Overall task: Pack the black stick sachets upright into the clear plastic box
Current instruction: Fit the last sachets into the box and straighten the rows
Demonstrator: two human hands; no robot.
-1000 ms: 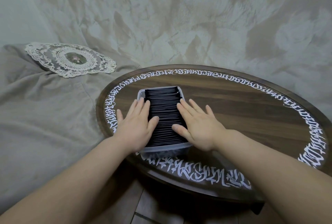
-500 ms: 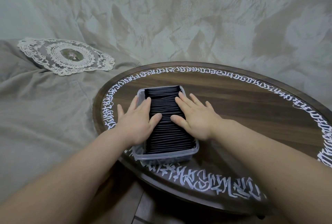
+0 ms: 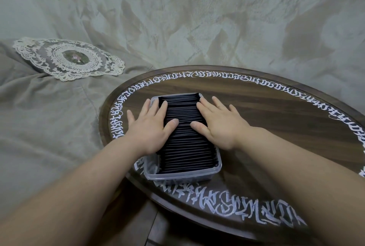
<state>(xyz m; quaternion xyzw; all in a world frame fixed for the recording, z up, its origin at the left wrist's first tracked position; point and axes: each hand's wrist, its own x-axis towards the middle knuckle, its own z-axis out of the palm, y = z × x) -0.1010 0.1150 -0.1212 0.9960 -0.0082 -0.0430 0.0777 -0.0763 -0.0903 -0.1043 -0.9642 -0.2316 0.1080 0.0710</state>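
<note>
In the head view, we see the box (image 3: 183,174) standing on the counter (image 3: 276,127), toward its left side, with its long axis running from near to far. The sachets (image 3: 187,147) fill it from end to end, on edge, each one lying across the box from left to right, so the row itself runs near to far. Along the left wall a narrow strip of the box looks unfilled.

Our left hand (image 3: 150,127) lies flat on the left side of the row, fingers (image 3: 152,107) straight and slightly spread, pointing far, the thumb turned in over the sachet tops. Our right hand (image 3: 219,125) mirrors it on the right side, fingers (image 3: 217,103) straight and spread, thumb turned in likewise. Neither hand pinches anything. The sachets lie directly under and between the two palms, both hands equally near them.

We judge the packing nearly done: what is left is to square the row, and that turns on the two hands pushing toward each other across the box's short axis.

Off the counter, a lace doily (image 3: 69,59) lies on grey cloth at far left.
</note>
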